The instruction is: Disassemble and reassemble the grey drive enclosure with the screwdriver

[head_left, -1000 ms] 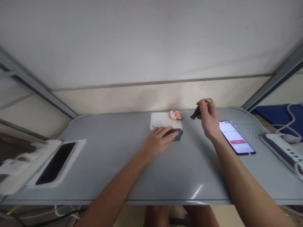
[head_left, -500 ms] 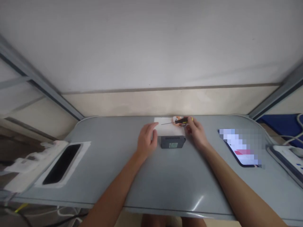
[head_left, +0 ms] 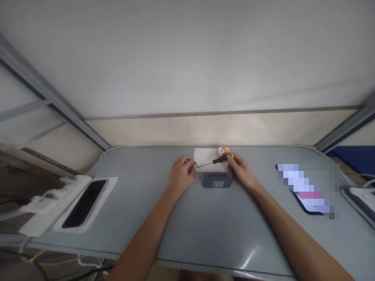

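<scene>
My right hand (head_left: 241, 169) grips a screwdriver (head_left: 220, 159) by its black and yellow handle, the thin shaft pointing left and down. Its tip is at a few tiny dark pieces (head_left: 197, 166), too small to name for sure, on a white sheet (head_left: 203, 155). At the sheet's left edge my left hand (head_left: 183, 175) rests with fingers curled and the thumb drawn in near that tip; anything between them is hidden. A dark grey box (head_left: 217, 180) with slots and a pale label stands just in front of the sheet. Behind the handle sits a small orange and white figure (head_left: 222, 150).
To the left, a black phone (head_left: 84, 203) lies on white paper beside a white power strip (head_left: 55, 207) with plugs. A lit, blurred-out screen (head_left: 304, 191) lies on the right, with a white and dark device (head_left: 360, 203) beyond. The grey table (head_left: 187, 234) meets a wall behind.
The screwdriver's tip has come down and left to the dark pieces. My left hand's outstretched fingers have curled in beside it. The whole view has shifted slightly.
</scene>
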`<state>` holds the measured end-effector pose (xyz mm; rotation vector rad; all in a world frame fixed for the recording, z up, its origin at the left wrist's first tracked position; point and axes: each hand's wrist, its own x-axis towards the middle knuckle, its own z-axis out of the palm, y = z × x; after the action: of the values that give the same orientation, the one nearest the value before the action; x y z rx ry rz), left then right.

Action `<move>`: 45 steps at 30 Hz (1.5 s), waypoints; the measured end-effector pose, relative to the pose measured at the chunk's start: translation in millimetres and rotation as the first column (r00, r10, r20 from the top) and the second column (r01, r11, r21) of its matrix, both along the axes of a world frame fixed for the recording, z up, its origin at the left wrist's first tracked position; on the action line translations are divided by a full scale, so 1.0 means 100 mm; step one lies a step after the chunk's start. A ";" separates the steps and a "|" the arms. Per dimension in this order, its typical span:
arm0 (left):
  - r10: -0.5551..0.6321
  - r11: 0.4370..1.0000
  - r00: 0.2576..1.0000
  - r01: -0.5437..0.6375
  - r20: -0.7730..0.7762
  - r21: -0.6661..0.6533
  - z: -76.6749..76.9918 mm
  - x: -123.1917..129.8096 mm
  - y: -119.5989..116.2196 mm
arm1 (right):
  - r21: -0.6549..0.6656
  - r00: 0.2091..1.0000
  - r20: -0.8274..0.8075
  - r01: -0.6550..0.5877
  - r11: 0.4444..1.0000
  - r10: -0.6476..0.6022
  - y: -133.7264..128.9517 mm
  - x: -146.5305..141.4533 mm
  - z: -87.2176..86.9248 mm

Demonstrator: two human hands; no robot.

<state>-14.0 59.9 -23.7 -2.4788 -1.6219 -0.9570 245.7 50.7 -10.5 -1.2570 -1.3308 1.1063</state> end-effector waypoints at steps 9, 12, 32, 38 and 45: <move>-0.046 0.999 0.999 0.046 -0.004 -0.016 0.06 0.03 -0.06 | -0.020 0.995 -0.099 0.014 1.000 -0.016 0.00 0.04 0.00; -0.084 0.996 0.996 0.084 0.003 -0.011 0.05 0.03 -0.05 | -0.017 0.991 -0.129 0.017 1.000 -0.019 0.00 0.05 0.00; -0.190 0.982 0.982 0.190 -0.004 0.016 -0.04 -0.04 0.06 | 0.107 0.994 -0.100 0.054 0.993 -0.043 0.01 -0.01 0.07; -0.159 0.986 0.974 0.150 0.162 0.067 0.09 -0.02 -0.03 | 0.082 0.992 -0.100 0.085 0.993 -0.076 0.02 0.02 0.05; -0.446 0.861 0.856 0.490 0.261 -0.137 0.27 0.09 -0.33 | 0.040 0.942 -0.169 0.302 0.952 -0.291 0.13 0.12 -0.07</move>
<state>-5.0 26.8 2.9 -3.0982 -1.2173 -1.2076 257.2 63.8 -17.9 -1.2444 -1.0088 0.9219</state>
